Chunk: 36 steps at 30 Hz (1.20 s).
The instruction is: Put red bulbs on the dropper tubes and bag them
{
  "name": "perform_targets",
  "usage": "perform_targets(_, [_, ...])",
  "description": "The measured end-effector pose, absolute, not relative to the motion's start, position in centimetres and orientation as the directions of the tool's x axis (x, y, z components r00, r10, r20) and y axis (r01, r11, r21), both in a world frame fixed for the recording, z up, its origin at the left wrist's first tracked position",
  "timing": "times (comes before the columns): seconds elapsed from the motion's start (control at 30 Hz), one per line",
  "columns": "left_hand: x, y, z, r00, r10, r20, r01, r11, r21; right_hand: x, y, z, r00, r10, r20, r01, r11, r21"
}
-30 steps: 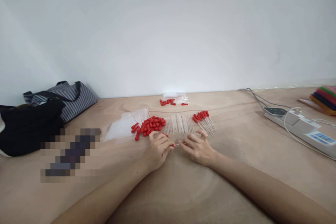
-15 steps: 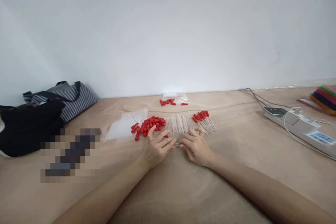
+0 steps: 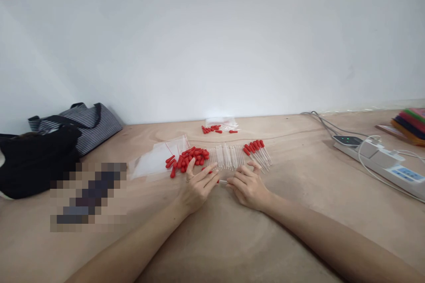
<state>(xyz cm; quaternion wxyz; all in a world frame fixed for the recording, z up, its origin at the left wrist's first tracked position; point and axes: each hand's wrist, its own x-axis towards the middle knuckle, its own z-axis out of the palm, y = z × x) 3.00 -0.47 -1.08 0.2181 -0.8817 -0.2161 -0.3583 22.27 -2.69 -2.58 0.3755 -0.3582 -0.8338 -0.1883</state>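
My left hand (image 3: 195,185) and my right hand (image 3: 247,185) meet over a thin clear glass dropper tube (image 3: 223,181) on the wooden table (image 3: 232,239). The right hand pinches the tube's end. The left hand's fingers are stretched toward its other end, where a bit of red shows. Just beyond the left hand lies a pile of red rubber bulbs (image 3: 189,158). A row of bare clear tubes (image 3: 227,157) lies beyond both hands. Finished droppers with red bulbs (image 3: 257,150) lie beyond the right hand.
Clear zip bags (image 3: 156,159) lie left of the bulbs. A small bag with more red bulbs (image 3: 221,126) sits by the wall. A striped bag (image 3: 84,124) and black bag (image 3: 33,159) stand at left. A power strip (image 3: 381,161) with cables and coloured sheets (image 3: 410,124) are at right.
My left hand's fingers have gone from a closed pinch to stretched out. Both hands have shifted slightly away from me, toward the rows of tubes.
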Motion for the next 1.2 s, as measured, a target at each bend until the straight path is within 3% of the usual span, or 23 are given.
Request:
perform_targets(0.4, [3.4,-0.6,-1.3,0.587,0.303,0.751,0.49,-0.871,-0.03,22.0,-2.4,-2.5,-0.481,0.547,0.685,0.686,0.721,-0.094])
perform_targets(0.6, [3.0,-0.4,-0.9,0.591,0.404,0.699,0.531,-0.846,0.04,22.0,-2.1,-2.5,-0.494,0.566,0.661,0.711,0.7,-0.068])
perform_targets(1.03, [2.5,-0.3,-0.3,0.541,0.461,0.704,0.579,-0.811,0.086,22.6,-2.1,-2.2,-0.425,0.579,0.696,0.729,0.675,-0.117])
perform_targets(1.2, [3.1,-0.7,-0.4,0.531,0.449,0.719,0.566,-0.819,0.093,22.0,-2.4,-2.5,-0.411,0.626,0.663,0.707,0.677,-0.202])
